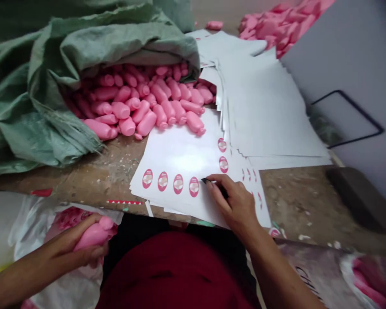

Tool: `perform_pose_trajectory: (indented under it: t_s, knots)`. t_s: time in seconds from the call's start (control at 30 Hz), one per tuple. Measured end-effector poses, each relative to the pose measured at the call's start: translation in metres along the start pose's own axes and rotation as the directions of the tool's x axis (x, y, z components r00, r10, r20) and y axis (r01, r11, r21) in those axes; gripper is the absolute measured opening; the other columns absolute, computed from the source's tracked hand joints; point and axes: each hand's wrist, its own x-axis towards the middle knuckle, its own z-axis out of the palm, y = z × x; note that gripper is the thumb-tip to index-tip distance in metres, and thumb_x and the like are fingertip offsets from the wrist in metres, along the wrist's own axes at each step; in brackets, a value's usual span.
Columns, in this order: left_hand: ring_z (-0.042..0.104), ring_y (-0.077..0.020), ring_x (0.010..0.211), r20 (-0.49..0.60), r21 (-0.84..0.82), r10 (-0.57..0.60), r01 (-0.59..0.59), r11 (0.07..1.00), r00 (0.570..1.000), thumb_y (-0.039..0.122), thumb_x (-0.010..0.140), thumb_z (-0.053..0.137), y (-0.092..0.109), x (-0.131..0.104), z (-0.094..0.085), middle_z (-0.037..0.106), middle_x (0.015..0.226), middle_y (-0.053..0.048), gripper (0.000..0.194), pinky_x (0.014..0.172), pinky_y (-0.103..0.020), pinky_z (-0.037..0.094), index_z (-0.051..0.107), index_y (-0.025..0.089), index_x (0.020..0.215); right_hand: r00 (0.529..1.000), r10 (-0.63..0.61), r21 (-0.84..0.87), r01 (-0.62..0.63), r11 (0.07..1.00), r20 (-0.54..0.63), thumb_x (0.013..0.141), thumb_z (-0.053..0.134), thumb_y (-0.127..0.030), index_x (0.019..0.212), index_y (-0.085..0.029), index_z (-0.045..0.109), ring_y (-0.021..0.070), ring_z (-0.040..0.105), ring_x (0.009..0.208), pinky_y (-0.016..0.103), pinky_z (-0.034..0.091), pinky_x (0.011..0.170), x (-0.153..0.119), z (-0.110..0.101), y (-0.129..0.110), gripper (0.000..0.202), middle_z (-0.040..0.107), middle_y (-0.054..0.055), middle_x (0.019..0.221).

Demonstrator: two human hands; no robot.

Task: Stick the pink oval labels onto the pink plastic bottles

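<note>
Red shirt (173, 274) faces table edge (77, 196), hands (237, 204) well apart, left (70, 237) holding bottle (94, 235).

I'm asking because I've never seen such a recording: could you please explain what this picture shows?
There is no machine here: these are a person's bare hands, seen from a camera worn on their head, looking forward and down. The left hand holds a pink bottle-shaped piece in front of the table. The right hand holds a dark pointed tool beside oval stickers on a white sheet. More pink pieces lie at the green sack's mouth.
</note>
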Motion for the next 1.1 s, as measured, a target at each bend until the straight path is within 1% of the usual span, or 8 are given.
perform_pose_trajectory:
  t_s: [0.07,0.17,0.27,0.33,0.43,0.7,1.0,1.1]
  knots:
    - [0.07,-0.0253,0.083,0.232,-0.174,0.09,-0.05,0.983,0.969,0.052,0.071,0.077,0.057,0.01,0.023,0.075,0.096,-0.005,0.048,0.075,-0.034,0.059,0.069,0.03,0.113,0.999,0.028,0.069,-0.03,0.997,0.03,0.093,0.052,-0.036,0.097,-0.023,0.071,0.0175,0.057,0.058,0.03,0.042,0.06,0.001,-0.005,-0.003,0.024,0.07,0.001,0.068]
    - [0.07,-0.0222,0.089,0.097,-0.506,0.321,-0.231,0.831,0.942,0.047,0.076,0.075,0.129,0.047,0.079,0.073,0.101,-0.007,0.054,0.079,-0.033,0.057,0.061,0.026,0.124,0.995,0.069,0.135,-0.078,0.988,0.07,0.094,0.051,-0.036,0.098,-0.024,0.069,0.0169,0.059,0.059,0.03,0.041,0.06,0.003,-0.011,-0.004,0.022,0.071,0.0,0.07]
    - [0.068,-0.0205,0.103,0.017,-0.701,0.417,-0.286,0.653,0.909,0.037,0.08,0.073,0.162,0.085,0.129,0.071,0.105,-0.006,0.054,0.097,-0.037,0.052,0.054,0.025,0.128,0.998,0.042,0.045,-0.044,0.998,0.05,0.094,0.051,-0.034,0.095,-0.025,0.068,0.0162,0.056,0.055,0.029,0.038,0.061,0.006,-0.014,-0.005,0.02,0.068,-0.001,0.063]
    - [0.066,-0.0208,0.111,0.022,-0.768,0.394,-0.236,0.595,0.919,0.034,0.082,0.072,0.166,0.098,0.147,0.071,0.107,-0.006,0.05,0.106,-0.041,0.047,0.051,0.023,0.126,0.999,-0.002,-0.047,0.004,0.999,0.036,0.095,0.05,-0.031,0.093,-0.024,0.068,0.0153,0.052,0.052,0.03,0.034,0.061,0.007,-0.013,-0.004,0.019,0.067,-0.001,0.062]
    - [0.065,-0.0205,0.115,0.0,-0.796,0.335,-0.203,0.571,0.942,0.031,0.083,0.072,0.164,0.1,0.156,0.07,0.114,-0.007,0.045,0.111,-0.042,0.043,0.05,0.023,0.121,0.998,-0.056,-0.12,0.057,0.991,0.014,0.096,0.048,-0.027,0.091,-0.022,0.066,0.0148,0.049,0.051,0.03,0.03,0.063,0.006,-0.012,-0.003,0.019,0.071,-0.001,0.067]
    - [0.064,-0.0228,0.119,-0.012,-0.765,0.326,-0.218,0.606,0.945,0.037,0.083,0.072,0.165,0.097,0.157,0.071,0.114,-0.007,0.046,0.11,-0.044,0.043,0.051,0.023,0.122,0.993,-0.116,-0.221,0.107,0.969,-0.027,0.096,0.05,-0.022,0.088,-0.022,0.066,0.0158,0.038,0.051,0.03,0.025,0.065,0.003,-0.012,-0.005,0.018,0.073,-0.001,0.07]
    - [0.064,-0.0215,0.111,0.011,-0.693,0.313,-0.219,0.687,0.95,0.04,0.083,0.071,0.164,0.096,0.155,0.072,0.111,-0.007,0.042,0.096,-0.036,0.051,0.056,0.024,0.119,0.991,-0.126,-0.209,0.113,0.971,-0.049,0.098,0.047,-0.023,0.087,-0.021,0.065,0.0155,0.041,0.051,0.031,0.026,0.065,0.004,-0.005,-0.003,0.021,0.073,0.0,0.068]
    - [0.065,-0.0209,0.108,0.01,-0.697,0.314,-0.218,0.683,0.949,0.038,0.084,0.071,0.165,0.097,0.154,0.072,0.108,-0.006,0.04,0.093,-0.035,0.051,0.056,0.023,0.118,0.995,-0.1,-0.136,0.096,0.986,-0.018,0.097,0.049,-0.025,0.087,-0.022,0.065,0.016,0.046,0.052,0.03,0.027,0.064,0.007,-0.008,-0.001,0.02,0.071,-0.001,0.066]
